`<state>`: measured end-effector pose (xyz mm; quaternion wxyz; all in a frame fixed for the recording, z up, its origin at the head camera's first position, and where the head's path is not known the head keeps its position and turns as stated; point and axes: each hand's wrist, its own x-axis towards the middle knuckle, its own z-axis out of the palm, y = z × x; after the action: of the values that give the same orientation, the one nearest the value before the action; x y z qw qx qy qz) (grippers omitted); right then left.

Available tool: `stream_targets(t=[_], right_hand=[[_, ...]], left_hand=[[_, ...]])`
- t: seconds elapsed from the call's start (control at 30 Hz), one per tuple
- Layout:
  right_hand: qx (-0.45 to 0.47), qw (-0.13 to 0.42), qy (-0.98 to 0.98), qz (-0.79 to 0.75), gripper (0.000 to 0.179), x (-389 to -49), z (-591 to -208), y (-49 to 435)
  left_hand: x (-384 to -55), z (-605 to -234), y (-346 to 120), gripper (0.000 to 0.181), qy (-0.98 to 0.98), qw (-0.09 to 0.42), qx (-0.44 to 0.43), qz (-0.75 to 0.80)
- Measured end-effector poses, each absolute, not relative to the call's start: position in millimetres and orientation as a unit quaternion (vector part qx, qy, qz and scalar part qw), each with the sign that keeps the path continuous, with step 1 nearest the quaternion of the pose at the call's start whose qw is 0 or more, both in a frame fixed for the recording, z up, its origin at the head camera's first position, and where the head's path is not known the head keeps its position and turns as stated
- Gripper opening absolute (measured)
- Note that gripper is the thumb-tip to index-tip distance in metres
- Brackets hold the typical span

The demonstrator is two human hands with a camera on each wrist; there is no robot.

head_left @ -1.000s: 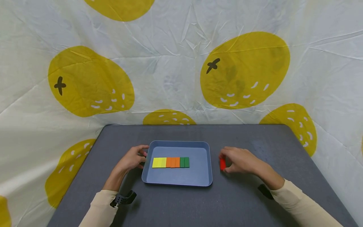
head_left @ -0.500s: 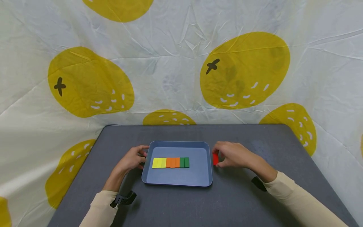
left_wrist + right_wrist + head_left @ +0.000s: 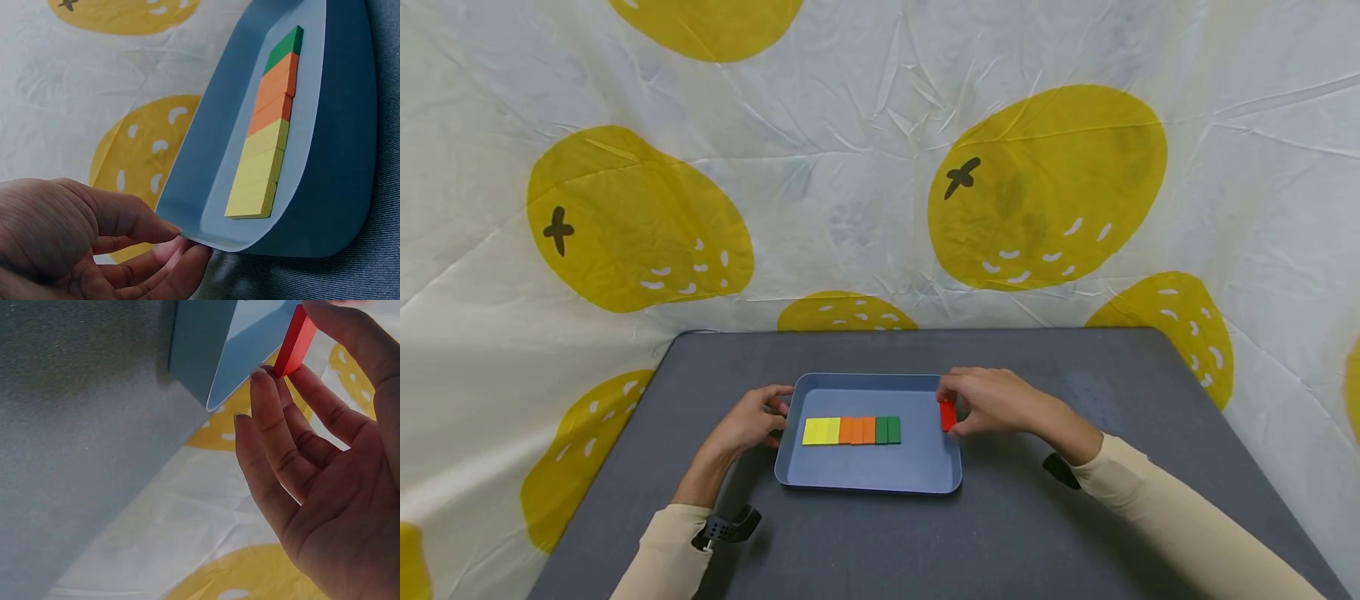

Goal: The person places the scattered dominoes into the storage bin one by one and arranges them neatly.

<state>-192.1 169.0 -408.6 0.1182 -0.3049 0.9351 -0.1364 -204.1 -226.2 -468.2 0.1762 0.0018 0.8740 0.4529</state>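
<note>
A blue tray [image 3: 850, 471] lies on the dark table. Along its middle runs a straight row of flat blocks: yellow [image 3: 821, 431] at the left, then orange [image 3: 857, 430], then green [image 3: 888, 429]. My left hand [image 3: 748, 425] grips the tray's left rim; in the left wrist view the thumb [image 3: 159, 230] lies at the rim with fingertips beneath it. Between thumb and fingers my right hand [image 3: 1000, 402] pinches a red block [image 3: 948, 416], held above the tray's right rim. The right wrist view has this red block [image 3: 297, 340] tilted, with the other fingers spread loosely below it.
The dark table [image 3: 865, 550] reaches back to a white curtain [image 3: 842, 208] printed with large yellow fruit. A black band [image 3: 730, 525] sits on the left wrist, another [image 3: 1062, 471] under the right one. The tray has a raised wall all round.
My right hand has carried the red block left and slightly away, from the table beside the tray to over its right rim. The left hand, tray and row have stayed put.
</note>
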Motion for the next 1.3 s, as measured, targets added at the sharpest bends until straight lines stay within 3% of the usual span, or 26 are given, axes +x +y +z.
stream_targets(t=[0.9, 1.3], right_hand=[[-0.309, 0.153, 0.932, -0.110, 0.037, -221.7, -413.1, 126.9], [-0.312, 0.177, 0.931, -0.067, 0.039, -230.8, -432.5, 107.2]], left_hand=[[-206.5, -467.3, -225.4, 0.058, 0.873, 0.176, 0.002, 0.454], [-206.2, -467.8, -226.3, 0.058, 0.874, 0.179, 0.001, 0.453]])
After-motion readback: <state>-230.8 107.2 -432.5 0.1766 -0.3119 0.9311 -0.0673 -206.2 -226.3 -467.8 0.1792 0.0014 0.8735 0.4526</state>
